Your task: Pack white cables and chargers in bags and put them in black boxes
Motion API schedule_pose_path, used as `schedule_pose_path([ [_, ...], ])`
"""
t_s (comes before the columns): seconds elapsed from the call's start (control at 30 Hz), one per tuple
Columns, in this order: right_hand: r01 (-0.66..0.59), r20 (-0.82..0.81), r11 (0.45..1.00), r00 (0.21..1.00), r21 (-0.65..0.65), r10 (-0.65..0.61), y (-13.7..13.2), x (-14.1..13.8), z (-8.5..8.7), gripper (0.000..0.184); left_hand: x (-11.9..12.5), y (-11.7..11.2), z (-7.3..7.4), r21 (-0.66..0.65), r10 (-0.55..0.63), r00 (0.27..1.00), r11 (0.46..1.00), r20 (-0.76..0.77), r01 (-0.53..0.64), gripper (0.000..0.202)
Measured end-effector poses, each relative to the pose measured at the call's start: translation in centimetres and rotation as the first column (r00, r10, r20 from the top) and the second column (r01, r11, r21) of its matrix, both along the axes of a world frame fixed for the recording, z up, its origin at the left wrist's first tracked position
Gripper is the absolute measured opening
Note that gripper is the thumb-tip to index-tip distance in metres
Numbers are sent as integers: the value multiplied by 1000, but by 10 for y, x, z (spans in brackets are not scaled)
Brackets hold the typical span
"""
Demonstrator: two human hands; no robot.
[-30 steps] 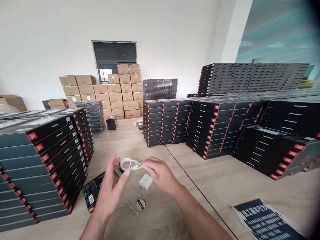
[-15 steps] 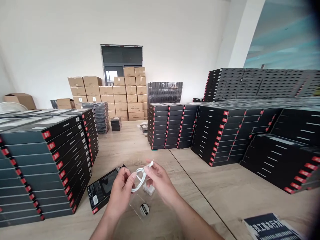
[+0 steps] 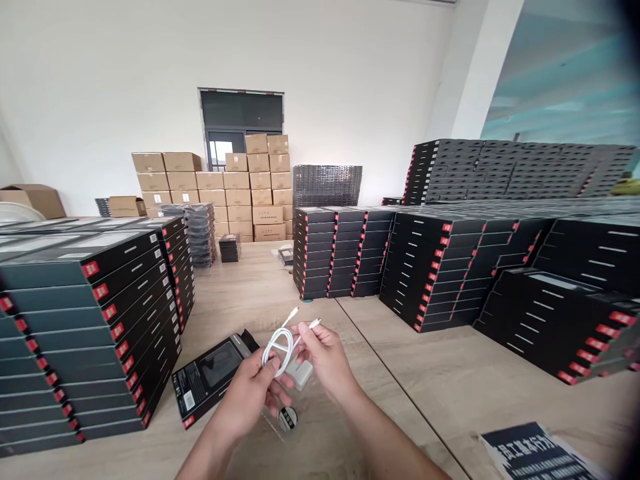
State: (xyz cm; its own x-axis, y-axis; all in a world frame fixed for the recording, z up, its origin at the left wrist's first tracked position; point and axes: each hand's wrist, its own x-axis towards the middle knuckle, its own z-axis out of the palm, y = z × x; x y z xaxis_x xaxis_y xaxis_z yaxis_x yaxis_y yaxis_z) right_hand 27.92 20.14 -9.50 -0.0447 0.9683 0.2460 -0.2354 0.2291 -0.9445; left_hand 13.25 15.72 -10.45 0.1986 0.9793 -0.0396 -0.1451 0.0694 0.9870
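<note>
Where the hands (image 3: 245, 393) meet, they grip a coiled white cable (image 3: 265, 358).

Warehouse: stacked black boxes (image 3: 430, 267), brown cartons (image 3: 237, 200)

Near the center, the left hand (image 3: 245, 393) and right hand (image 3: 324, 360) cover part of a looped white charging cable (image 3: 277, 353) and partly hide a white power adapter (image 3: 302, 375). At 6 o'clock, the print on a round disc (image 3: 287, 419) is too small to read. At 7 o'clock, so is the label on a black box (image 3: 210, 373). At 5 o'clock, the bottom edge cuts off a printed sheet (image 3: 530, 453). At 3 o'clock, the right edge cuts off a yellow object (image 3: 627, 188), too small to identify.
</note>
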Motion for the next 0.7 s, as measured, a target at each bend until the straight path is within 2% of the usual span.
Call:
schedule_pose_path([
  [0.13,-19,-30,999,999,-30,18,0,-1,-1,44,0,-2,3,10,9,998,1000,62,-10,52],
  [0.27,-37,13,999,999,-10,37,-2,0,2,42,-4,-4,5,-25,-33,954,999,298,43,44],
  [0.37,14,49,998,999,63,-17,-3,0,4,41,-5,-6,3,-101,-21,891,992,453,75,37],
  [0.57,57,-39,997,998,49,-55,-2,2,6,41,-2,-6,1,-141,-55,895,981,444,130,31],
  [0.7,101,34,992,994,78,-104,-1,4,6,42,-4,-7,1,-163,-60,914,977,402,136,29],
])
